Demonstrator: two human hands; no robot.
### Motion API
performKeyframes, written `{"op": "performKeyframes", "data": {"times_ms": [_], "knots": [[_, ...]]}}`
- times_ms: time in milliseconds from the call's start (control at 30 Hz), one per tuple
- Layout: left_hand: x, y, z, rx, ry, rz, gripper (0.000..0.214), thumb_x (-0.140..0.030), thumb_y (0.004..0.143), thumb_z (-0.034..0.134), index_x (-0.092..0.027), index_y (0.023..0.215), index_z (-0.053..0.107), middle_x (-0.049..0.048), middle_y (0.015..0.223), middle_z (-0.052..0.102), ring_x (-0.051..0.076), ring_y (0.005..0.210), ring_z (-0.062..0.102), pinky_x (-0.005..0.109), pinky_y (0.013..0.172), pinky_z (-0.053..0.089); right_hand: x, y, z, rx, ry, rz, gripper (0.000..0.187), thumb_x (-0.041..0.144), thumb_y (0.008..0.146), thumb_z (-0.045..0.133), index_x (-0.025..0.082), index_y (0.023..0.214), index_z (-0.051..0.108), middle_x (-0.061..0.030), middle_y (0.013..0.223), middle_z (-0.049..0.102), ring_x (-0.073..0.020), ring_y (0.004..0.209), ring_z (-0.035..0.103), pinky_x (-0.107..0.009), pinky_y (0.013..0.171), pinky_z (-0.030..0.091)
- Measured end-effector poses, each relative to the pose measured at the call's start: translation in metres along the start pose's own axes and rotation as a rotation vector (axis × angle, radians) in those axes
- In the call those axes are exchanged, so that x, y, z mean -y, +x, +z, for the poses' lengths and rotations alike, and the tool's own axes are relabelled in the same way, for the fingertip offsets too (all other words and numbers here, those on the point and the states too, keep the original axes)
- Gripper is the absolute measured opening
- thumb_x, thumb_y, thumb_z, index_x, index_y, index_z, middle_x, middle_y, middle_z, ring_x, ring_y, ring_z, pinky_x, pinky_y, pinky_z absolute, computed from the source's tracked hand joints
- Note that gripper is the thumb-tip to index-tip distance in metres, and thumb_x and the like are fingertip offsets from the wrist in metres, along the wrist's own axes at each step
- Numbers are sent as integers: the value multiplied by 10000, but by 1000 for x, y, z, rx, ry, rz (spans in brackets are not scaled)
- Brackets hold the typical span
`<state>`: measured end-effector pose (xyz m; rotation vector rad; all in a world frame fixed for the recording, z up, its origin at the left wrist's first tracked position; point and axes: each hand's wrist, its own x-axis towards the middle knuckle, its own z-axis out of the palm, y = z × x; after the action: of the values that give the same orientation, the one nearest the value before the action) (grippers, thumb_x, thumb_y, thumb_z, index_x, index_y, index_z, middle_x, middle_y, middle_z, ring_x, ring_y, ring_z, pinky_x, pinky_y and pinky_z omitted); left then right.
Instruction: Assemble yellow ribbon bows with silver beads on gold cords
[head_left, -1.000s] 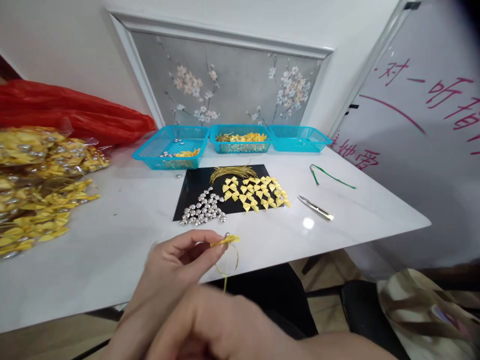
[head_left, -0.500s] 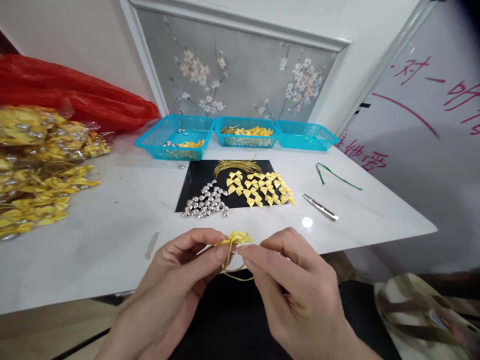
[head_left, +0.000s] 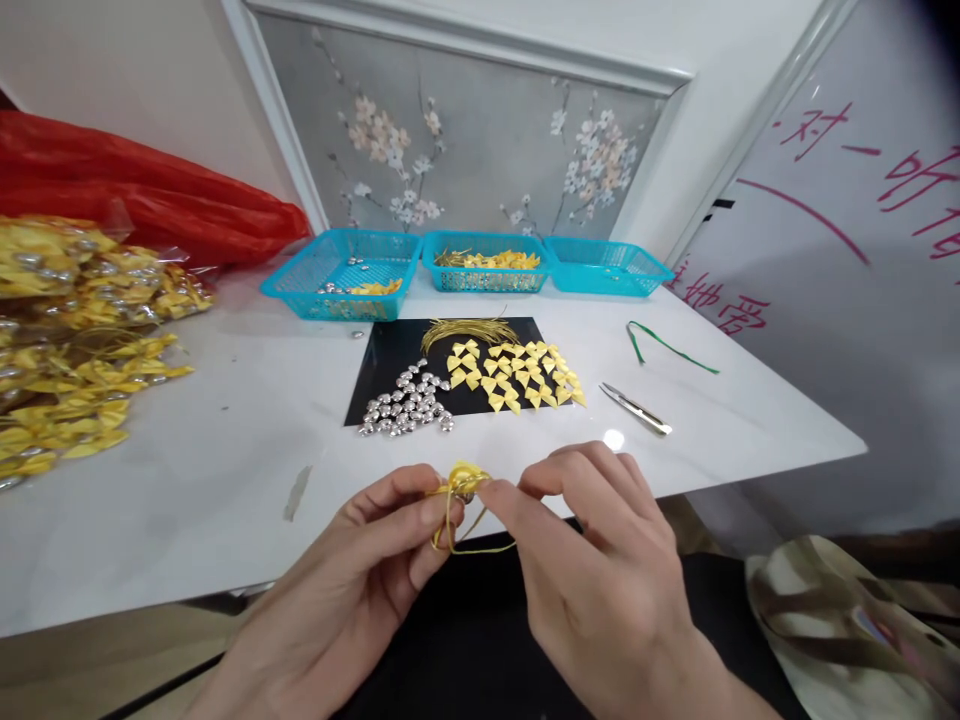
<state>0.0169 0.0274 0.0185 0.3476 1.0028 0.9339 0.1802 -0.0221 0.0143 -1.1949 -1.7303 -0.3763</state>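
Just past the table's front edge, my left hand [head_left: 375, 545] pinches a yellow ribbon bow [head_left: 466, 472] between thumb and fingers. A small silver bell-like bead [head_left: 466, 497] shows partly under the bow. Thin gold cord [head_left: 480, 551] loops down from it and runs across to my right hand [head_left: 600, 550]. The right fingers are closed at the bow's right side on the cord; their tips are partly hidden. Beyond the hands, a black mat [head_left: 390, 345] bears silver beads [head_left: 409, 402], yellow bows [head_left: 514, 372] and a bundle of gold cords [head_left: 469, 330].
Blue baskets [head_left: 341, 305] stand along the back, holding beads, bows and cords. Snips [head_left: 636, 410] and a green ribbon [head_left: 675, 353] lie at the right. Bagged yellow bows with beads [head_left: 82, 350] and a red bag [head_left: 150, 190] fill the left. A whiteboard [head_left: 825, 380] borders the right.
The silver bead under the bow has come into view. My right fingers have shifted slightly and opened out a little behind. The cord loop hangs wider.
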Motion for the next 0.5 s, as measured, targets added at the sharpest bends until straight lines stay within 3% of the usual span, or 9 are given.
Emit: {"op": "performKeyframes", "data": {"times_ms": [267,500], "knots": [[0,2,1,-43,-31,-24,335,162,781,625,-117,683,784,75,655,773,154,566,771,198,557,657,1,1,1,18,-17,-12,292,27,979,536,108,918,810,-66,703,645,-179,639,496,-348,603,327],[0,2,3,-86,-43,-19,391,175,831,549,-111,685,774,79,661,768,154,560,775,195,541,655,1,1,1,40,-18,-6,369,75,1031,456,100,924,808,-75,717,632,-194,662,505,-358,624,345]]}}
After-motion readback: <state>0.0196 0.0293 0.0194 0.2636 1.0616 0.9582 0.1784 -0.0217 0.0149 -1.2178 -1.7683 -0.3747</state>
